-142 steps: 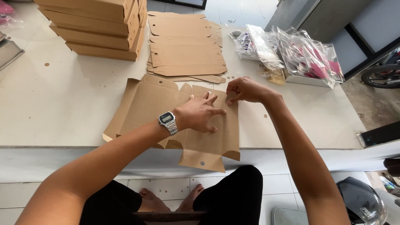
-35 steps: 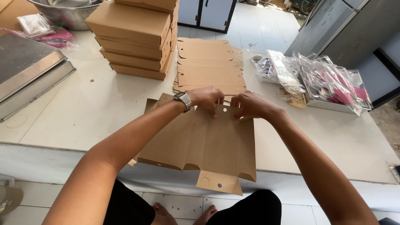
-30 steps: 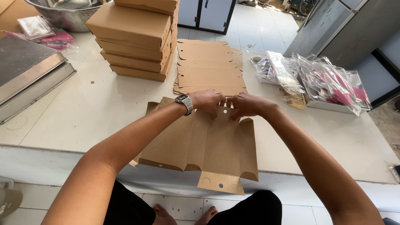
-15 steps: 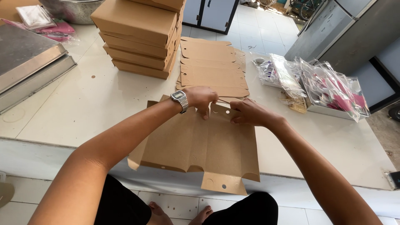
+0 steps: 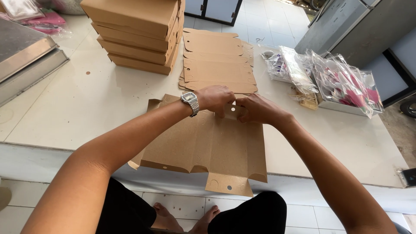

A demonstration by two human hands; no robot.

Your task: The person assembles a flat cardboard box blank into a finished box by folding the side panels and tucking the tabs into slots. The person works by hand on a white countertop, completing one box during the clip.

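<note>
Pale worktop [image 5: 78,108] spreads before you, with a stack of finished brown boxes [image 5: 138,32] at its far left and a pile of flat cardboard blanks [image 5: 216,60] beside it; clear plastic bags [image 5: 342,82] sit to the right. Directly ahead lies your unfolded cardboard box blank [image 5: 208,149], mostly flat, its long axis running away from you and its near tab [image 5: 229,186] hanging over the worktop edge. Folding looks barely begun: only the far end is being worked. Your left hand [image 5: 215,99] and right hand [image 5: 256,108] both pinch the far flap [image 5: 232,111], fingers closed on it.
</note>
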